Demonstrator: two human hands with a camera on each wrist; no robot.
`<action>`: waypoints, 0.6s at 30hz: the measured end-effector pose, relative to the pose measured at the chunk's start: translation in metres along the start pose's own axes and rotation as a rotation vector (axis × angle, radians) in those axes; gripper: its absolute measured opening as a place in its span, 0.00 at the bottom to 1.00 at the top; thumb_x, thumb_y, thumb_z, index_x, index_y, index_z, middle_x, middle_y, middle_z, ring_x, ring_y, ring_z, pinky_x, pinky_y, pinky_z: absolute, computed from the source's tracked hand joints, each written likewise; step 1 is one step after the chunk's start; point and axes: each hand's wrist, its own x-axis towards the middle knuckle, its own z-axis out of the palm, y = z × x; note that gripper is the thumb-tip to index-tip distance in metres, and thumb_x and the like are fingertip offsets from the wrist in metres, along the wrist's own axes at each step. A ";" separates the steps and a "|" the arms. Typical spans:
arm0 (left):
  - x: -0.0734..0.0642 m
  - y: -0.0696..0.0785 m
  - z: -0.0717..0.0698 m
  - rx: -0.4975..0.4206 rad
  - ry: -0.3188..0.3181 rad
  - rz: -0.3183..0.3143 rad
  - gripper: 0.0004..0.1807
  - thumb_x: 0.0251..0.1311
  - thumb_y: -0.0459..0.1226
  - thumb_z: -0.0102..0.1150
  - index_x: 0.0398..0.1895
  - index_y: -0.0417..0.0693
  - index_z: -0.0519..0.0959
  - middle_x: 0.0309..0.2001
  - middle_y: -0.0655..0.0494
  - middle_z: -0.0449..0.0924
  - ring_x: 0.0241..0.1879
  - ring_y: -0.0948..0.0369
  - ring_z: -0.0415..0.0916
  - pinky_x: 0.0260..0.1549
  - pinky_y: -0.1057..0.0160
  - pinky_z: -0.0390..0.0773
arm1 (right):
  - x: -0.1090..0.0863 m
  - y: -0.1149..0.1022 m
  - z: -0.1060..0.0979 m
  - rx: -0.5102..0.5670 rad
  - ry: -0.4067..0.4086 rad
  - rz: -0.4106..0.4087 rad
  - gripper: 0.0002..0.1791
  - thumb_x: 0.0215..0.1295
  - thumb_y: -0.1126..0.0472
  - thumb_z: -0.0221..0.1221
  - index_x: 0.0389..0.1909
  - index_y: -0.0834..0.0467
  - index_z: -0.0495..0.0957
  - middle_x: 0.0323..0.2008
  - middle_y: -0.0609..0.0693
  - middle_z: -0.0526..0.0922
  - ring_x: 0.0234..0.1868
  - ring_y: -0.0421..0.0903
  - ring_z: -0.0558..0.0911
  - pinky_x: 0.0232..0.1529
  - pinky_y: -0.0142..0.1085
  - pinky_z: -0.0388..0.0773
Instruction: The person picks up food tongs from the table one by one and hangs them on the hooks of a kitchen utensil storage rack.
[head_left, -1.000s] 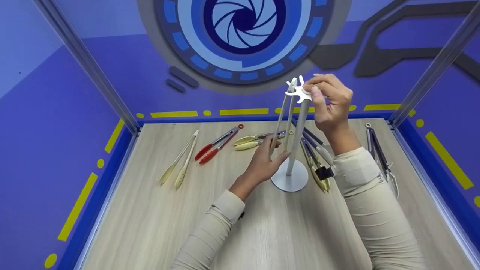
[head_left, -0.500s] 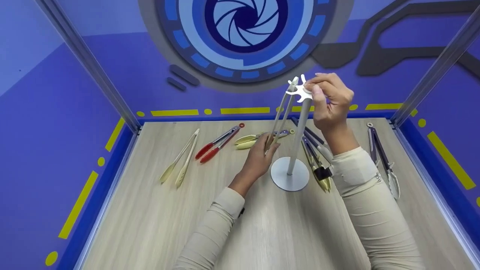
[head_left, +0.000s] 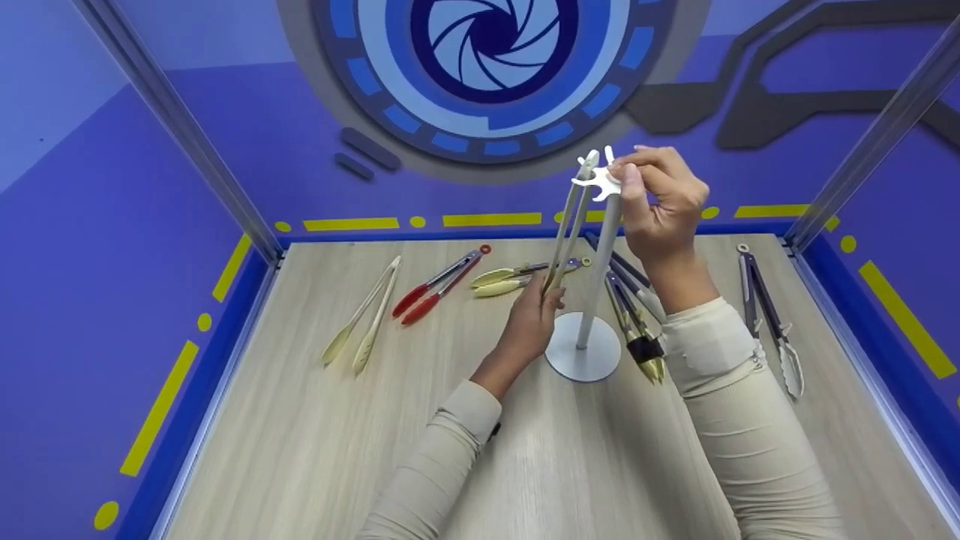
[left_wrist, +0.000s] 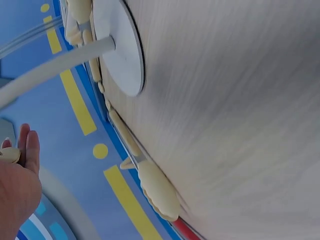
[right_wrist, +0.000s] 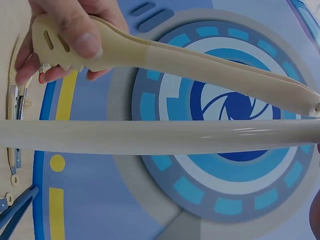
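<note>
A stand with a grey pole [head_left: 598, 277] and round base [head_left: 581, 366] stands upright on the table. My right hand [head_left: 667, 202] pinches its white hooked top [head_left: 598, 182]. Beige tongs [head_left: 568, 236] hang down beside the pole, their hinge end among the hooks; whether a hook bears them cannot be made out. My left hand [head_left: 532, 321] grips the lower end of these tongs. In the right wrist view, the left thumb presses on the slotted head of the tongs [right_wrist: 225, 72], apart from the pole [right_wrist: 160, 136].
Beige tongs [head_left: 380, 311] and red-tipped tongs [head_left: 420, 306] lie on the left. Yellow-tipped tongs [head_left: 499, 286] lie behind my left hand. More tongs [head_left: 622, 326] lie right of the base, and dark-handled tongs [head_left: 761, 292] at far right. Panelled walls enclose the table [head_left: 285, 442].
My left hand has shifted its hold and moved slightly right, and the legs of the hanging tongs are closer together. The right hand has stayed at the hooked top.
</note>
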 end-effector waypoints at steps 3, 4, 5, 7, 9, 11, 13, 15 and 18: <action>0.000 0.002 0.004 -0.004 -0.013 -0.013 0.13 0.86 0.44 0.41 0.62 0.48 0.68 0.55 0.47 0.84 0.54 0.56 0.88 0.55 0.54 0.87 | 0.000 -0.002 0.001 -0.023 -0.001 -0.006 0.16 0.64 0.62 0.59 0.23 0.69 0.88 0.28 0.64 0.87 0.36 0.49 0.85 0.61 0.41 0.85; 0.001 0.003 0.005 0.002 -0.014 -0.014 0.13 0.86 0.44 0.41 0.62 0.48 0.68 0.55 0.46 0.84 0.54 0.56 0.88 0.55 0.54 0.87 | 0.000 -0.003 0.001 -0.029 -0.003 -0.011 0.15 0.63 0.62 0.60 0.23 0.68 0.88 0.28 0.64 0.87 0.36 0.50 0.85 0.61 0.42 0.85; 0.001 0.003 0.005 0.008 -0.018 -0.017 0.14 0.86 0.44 0.40 0.62 0.47 0.68 0.55 0.46 0.84 0.54 0.56 0.88 0.56 0.54 0.86 | 0.000 -0.003 0.001 -0.035 -0.005 -0.016 0.15 0.63 0.63 0.61 0.23 0.68 0.88 0.28 0.64 0.87 0.36 0.52 0.85 0.61 0.42 0.85; 0.003 0.004 0.004 0.000 -0.030 -0.029 0.14 0.86 0.45 0.40 0.63 0.48 0.67 0.57 0.45 0.84 0.57 0.55 0.87 0.58 0.53 0.86 | 0.000 -0.004 0.001 -0.052 -0.010 -0.030 0.14 0.62 0.62 0.62 0.24 0.68 0.89 0.28 0.63 0.87 0.36 0.54 0.85 0.61 0.41 0.85; 0.003 0.005 0.003 -0.018 -0.046 -0.045 0.16 0.86 0.47 0.40 0.65 0.50 0.66 0.59 0.45 0.82 0.60 0.53 0.85 0.60 0.49 0.84 | 0.001 -0.005 0.001 -0.068 -0.017 -0.043 0.15 0.61 0.60 0.63 0.24 0.67 0.89 0.28 0.63 0.87 0.35 0.56 0.84 0.58 0.37 0.84; 0.003 0.004 0.002 -0.047 -0.064 -0.066 0.21 0.85 0.50 0.41 0.70 0.51 0.64 0.63 0.45 0.80 0.65 0.52 0.82 0.64 0.45 0.82 | 0.001 -0.006 0.000 -0.079 -0.027 -0.055 0.15 0.60 0.58 0.64 0.23 0.67 0.89 0.28 0.63 0.88 0.34 0.59 0.84 0.55 0.33 0.82; 0.002 0.003 0.003 -0.091 -0.078 -0.081 0.25 0.85 0.53 0.42 0.75 0.52 0.62 0.68 0.46 0.77 0.70 0.50 0.78 0.68 0.44 0.80 | 0.002 -0.007 -0.001 -0.092 -0.041 -0.064 0.16 0.61 0.58 0.63 0.23 0.66 0.89 0.28 0.62 0.88 0.34 0.61 0.83 0.50 0.31 0.78; 0.001 0.000 0.004 -0.132 -0.086 -0.090 0.29 0.84 0.55 0.42 0.78 0.51 0.59 0.73 0.46 0.73 0.75 0.50 0.73 0.71 0.45 0.77 | 0.004 -0.009 -0.003 -0.102 -0.061 -0.064 0.17 0.63 0.58 0.62 0.23 0.65 0.89 0.27 0.62 0.88 0.32 0.61 0.82 0.46 0.32 0.75; -0.001 -0.003 0.008 -0.189 -0.085 -0.097 0.32 0.83 0.56 0.43 0.80 0.51 0.58 0.77 0.47 0.69 0.79 0.50 0.69 0.72 0.48 0.77 | 0.008 -0.010 -0.006 -0.127 -0.097 -0.059 0.18 0.66 0.58 0.59 0.22 0.64 0.89 0.26 0.61 0.87 0.31 0.60 0.80 0.43 0.37 0.70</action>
